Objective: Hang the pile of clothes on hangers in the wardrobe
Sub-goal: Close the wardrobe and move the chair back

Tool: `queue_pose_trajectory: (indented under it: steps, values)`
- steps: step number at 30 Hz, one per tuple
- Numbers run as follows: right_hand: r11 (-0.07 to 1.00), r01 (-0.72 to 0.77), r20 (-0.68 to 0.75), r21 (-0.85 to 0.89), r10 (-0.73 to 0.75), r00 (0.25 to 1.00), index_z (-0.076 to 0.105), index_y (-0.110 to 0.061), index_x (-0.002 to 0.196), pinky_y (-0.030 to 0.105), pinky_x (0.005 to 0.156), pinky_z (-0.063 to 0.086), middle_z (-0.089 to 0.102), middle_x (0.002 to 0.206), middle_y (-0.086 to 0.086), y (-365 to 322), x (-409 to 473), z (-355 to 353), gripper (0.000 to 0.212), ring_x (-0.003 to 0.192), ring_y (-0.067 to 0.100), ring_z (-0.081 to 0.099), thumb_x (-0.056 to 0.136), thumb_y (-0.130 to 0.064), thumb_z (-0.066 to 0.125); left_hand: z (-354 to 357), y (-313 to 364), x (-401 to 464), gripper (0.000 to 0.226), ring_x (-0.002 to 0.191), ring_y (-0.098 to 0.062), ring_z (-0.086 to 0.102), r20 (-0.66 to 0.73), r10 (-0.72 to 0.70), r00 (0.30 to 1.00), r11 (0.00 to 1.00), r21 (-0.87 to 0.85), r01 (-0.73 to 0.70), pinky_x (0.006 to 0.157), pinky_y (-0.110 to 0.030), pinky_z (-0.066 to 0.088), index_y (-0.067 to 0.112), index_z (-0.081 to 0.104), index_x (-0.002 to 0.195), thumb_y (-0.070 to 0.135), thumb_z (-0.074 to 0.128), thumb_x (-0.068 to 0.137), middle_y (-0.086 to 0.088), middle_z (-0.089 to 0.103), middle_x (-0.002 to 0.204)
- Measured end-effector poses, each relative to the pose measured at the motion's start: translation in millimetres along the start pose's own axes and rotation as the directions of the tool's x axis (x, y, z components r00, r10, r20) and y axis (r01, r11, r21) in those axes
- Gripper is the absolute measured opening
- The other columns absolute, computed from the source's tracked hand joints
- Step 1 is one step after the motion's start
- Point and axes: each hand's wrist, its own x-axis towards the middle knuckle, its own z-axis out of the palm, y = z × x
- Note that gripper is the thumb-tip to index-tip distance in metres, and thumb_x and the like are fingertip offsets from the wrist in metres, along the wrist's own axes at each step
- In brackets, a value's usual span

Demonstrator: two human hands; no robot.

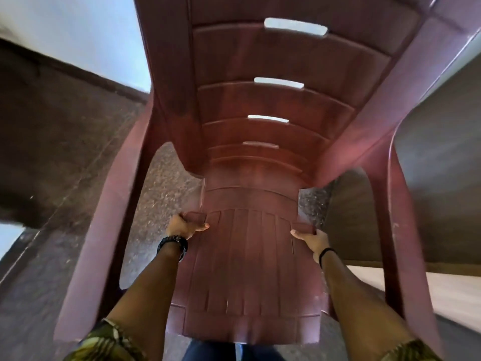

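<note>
A: Report hand pose.

B: Both forearms are reaching forward from 6 o'clock. The left hand [185,226] is gripping the left rear corner of the seat [244,269], thumb lying on top and pointing toward 3 o'clock, fingers curling under the edge. The right hand [313,238] is gripping the right rear corner in mirror fashion, thumb pointing toward 9 o'clock. A dark beaded band [173,246] is sitting on the left wrist, a thin black band [326,252] on the right.

A: Object held?

B: A maroon plastic chair [260,126]. Its slotted back is extending toward 12 o'clock and its two armrests are running along 8 and 4 o'clock. Whether its legs are touching the floor cannot be told.

A: Any brand, label or writing?

B: Nothing readable is showing on the chair.

A: Edges and room for moving?

B: A dark slab [52,139] is lying at 9 o'clock, near the left armrest. A second dark panel [429,152] is standing at 3 o'clock, just beside the right armrest, with a pale surface [416,287] below it. Speckled floor [166,191] is showing through the gaps between seat and armrests. The picture is blurring at the edges.

A: Location of the clothes, hangers, wardrobe?

B: They are out of view; only the chair is filling the centre.
</note>
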Motion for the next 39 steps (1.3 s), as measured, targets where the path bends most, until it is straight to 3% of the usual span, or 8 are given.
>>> queue_pose_trajectory:
  steps: [5, 7, 11, 17, 24, 30, 35, 39]
  values:
    - [0.998, -0.058, -0.110, 0.036, 0.062, 0.992, 0.065, 0.001, 0.114, 0.033, 0.089, 0.049, 0.067, 0.114, 0.011, -21.2, 27.7, 3.6, 0.073, 0.105, 0.024, 0.063, 0.055, -0.033, 0.092, 13.7, 71.9, 52.9, 0.086, 0.120, -0.033, 0.052, 0.081, 0.088, 0.993, 0.992, 0.086, -0.095, 0.101, -0.045, 0.043, 0.002, 0.049, 0.130, 0.026, 0.091, 0.059, -0.015, 0.054, 0.132]
    - [0.996, -0.077, -0.132, 0.047, 0.082, 0.988, 0.066, 0.003, 0.110, 0.029, 0.083, 0.045, 0.066, 0.109, 0.006, -35.5, 36.2, 4.0, 0.062, 0.097, 0.020, 0.060, 0.062, -0.028, 0.090, 21.8, 96.0, 69.4, 0.075, 0.122, -0.031, 0.051, 0.124, 0.093, 0.988, 0.989, 0.102, -0.106, 0.099, -0.039, 0.041, 0.000, 0.049, 0.129, 0.020, 0.086, 0.067, -0.013, 0.053, 0.132]
    - [0.992, -0.096, -0.195, 0.083, 0.111, 0.975, 0.068, 0.002, 0.107, 0.035, 0.089, 0.049, 0.068, 0.110, 0.016, -55.7, 76.6, 2.1, 0.058, 0.100, 0.026, 0.063, 0.062, -0.028, 0.090, 40.3, 149.9, 97.6, 0.053, 0.117, -0.028, 0.055, 0.177, 0.150, 0.973, 0.976, 0.131, -0.174, 0.093, -0.031, 0.041, 0.000, 0.060, 0.117, 0.012, 0.083, 0.071, -0.014, 0.060, 0.124]
    - [0.983, -0.130, -0.203, 0.131, 0.155, 0.967, 0.060, 0.001, 0.123, 0.045, 0.101, 0.046, 0.062, 0.125, 0.014, -67.4, 141.6, -14.5, 0.077, 0.114, 0.033, 0.058, 0.060, -0.032, 0.090, 90.0, 197.5, 152.1, 0.071, 0.108, -0.026, 0.060, 0.225, 0.132, 0.965, 0.968, 0.180, -0.174, 0.096, -0.038, 0.048, 0.011, 0.059, 0.114, 0.030, 0.092, 0.054, -0.008, 0.064, 0.118]
    - [0.978, -0.140, -0.260, 0.152, 0.176, 0.949, 0.066, -0.002, 0.117, 0.050, 0.096, 0.050, 0.066, 0.119, 0.016, -57.1, 232.0, -32.2, 0.075, 0.110, 0.033, 0.061, 0.054, -0.032, 0.092, 173.9, 226.6, 214.6, 0.080, 0.102, -0.024, 0.062, 0.202, 0.119, 0.972, 0.964, 0.211, -0.162, 0.091, -0.036, 0.049, 0.011, 0.060, 0.112, 0.035, 0.094, 0.044, -0.005, 0.066, 0.112]
    - [0.984, -0.140, -0.272, 0.113, 0.166, 0.948, 0.063, -0.006, 0.122, 0.052, 0.098, 0.048, 0.063, 0.124, 0.014, -14.4, 320.8, -40.9, 0.102, 0.116, 0.034, 0.058, 0.037, -0.056, 0.089, 221.5, 230.2, 258.6, 0.090, 0.102, -0.026, 0.062, 0.213, 0.090, 0.973, 0.959, 0.247, -0.142, 0.092, -0.043, 0.050, 0.015, 0.056, 0.113, 0.045, 0.092, 0.036, -0.004, 0.065, 0.111]
    - [0.978, -0.178, -0.253, 0.108, 0.200, 0.947, 0.063, -0.002, 0.118, 0.050, 0.096, 0.049, 0.063, 0.120, 0.010, -48.0, 323.2, -37.7, 0.075, 0.110, 0.031, 0.060, 0.056, -0.034, 0.091, 237.8, 234.4, 279.1, 0.086, 0.105, -0.027, 0.061, 0.203, 0.077, 0.976, 0.953, 0.272, -0.132, 0.094, -0.044, 0.049, 0.014, 0.055, 0.115, 0.041, 0.093, 0.042, -0.006, 0.065, 0.114]
    - [0.980, -0.158, -0.258, 0.119, 0.184, 0.948, 0.064, -0.001, 0.117, 0.052, 0.094, 0.050, 0.065, 0.116, 0.015, -51.4, 341.5, -36.8, 0.083, 0.108, 0.032, 0.062, 0.049, -0.038, 0.093, 240.6, 239.4, 289.3, 0.079, 0.105, -0.027, 0.060, 0.197, 0.057, 0.979, 0.951, 0.289, -0.113, 0.094, -0.042, 0.048, 0.016, 0.053, 0.109, 0.038, 0.093, 0.045, -0.006, 0.065, 0.113]
